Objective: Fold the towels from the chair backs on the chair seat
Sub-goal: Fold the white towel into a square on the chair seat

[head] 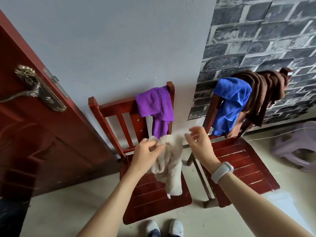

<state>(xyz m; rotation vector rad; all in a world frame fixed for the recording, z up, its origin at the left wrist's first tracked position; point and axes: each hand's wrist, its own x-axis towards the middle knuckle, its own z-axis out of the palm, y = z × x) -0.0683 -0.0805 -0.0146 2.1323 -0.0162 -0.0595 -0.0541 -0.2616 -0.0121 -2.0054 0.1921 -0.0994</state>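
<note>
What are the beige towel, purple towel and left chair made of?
Beige towel: thick, fuzzy pile, likely terry or fleece. Purple towel: thin, smooth short nap with stitched edge, probably microfibre. Left chair: slatted wood, glossy red-brown varnish, judging by reflections.

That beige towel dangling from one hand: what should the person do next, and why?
Probably bring the open right hand across to pinch the free top corner of the beige towel. Only the left hand grips it, so it hangs bunched above the left chair seat; two held corners would spread it for folding.

Towels (232, 103) over chair backs (119, 106), side by side
</note>
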